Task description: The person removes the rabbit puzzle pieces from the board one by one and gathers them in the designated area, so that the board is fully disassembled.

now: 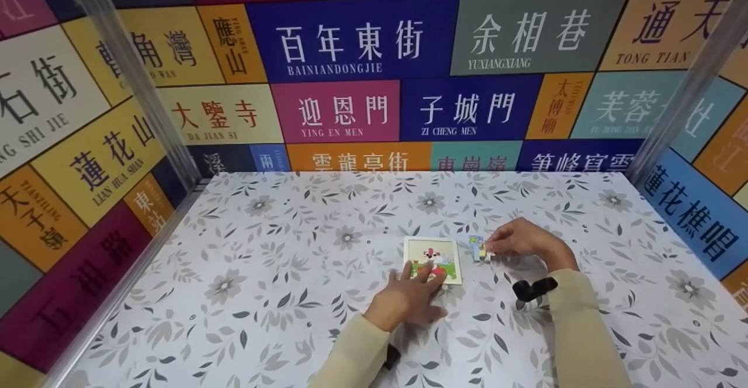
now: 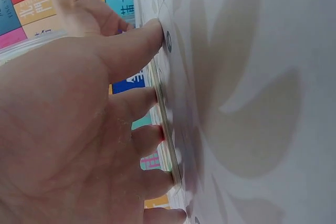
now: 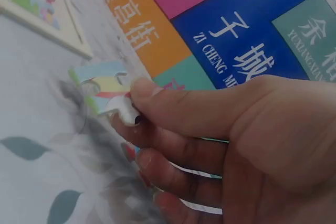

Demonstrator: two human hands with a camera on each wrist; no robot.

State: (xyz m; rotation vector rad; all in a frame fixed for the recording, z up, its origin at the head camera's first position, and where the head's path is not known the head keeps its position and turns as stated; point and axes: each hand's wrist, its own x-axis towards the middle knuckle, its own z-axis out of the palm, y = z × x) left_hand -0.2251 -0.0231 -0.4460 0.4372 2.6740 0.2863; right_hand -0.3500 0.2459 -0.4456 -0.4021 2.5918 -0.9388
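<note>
A small square jigsaw puzzle in a pale frame [image 1: 457, 259] lies on the table, its picture showing a cartoon animal on green ground. My left hand [image 1: 409, 299] rests on its lower edge with fingers spread, and in the left wrist view the fingertips [image 2: 152, 184] press on the thin board. Just right of the frame, my right hand [image 1: 523, 245] pinches a jigsaw piece [image 3: 107, 85] between thumb and index finger. That piece is blue, yellow, white and green. Bits of red and blue [image 3: 129, 151] show by the curled lower fingers, mostly hidden.
A white tablecloth [image 1: 280, 318] with grey leaves and flowers covers the table. Colourful panels with Chinese lettering [image 1: 362, 37] stand behind and at both sides. Clear upright posts [image 1: 672, 96] rise at the back corners. Dark straps [image 1: 534, 288] are on both wrists.
</note>
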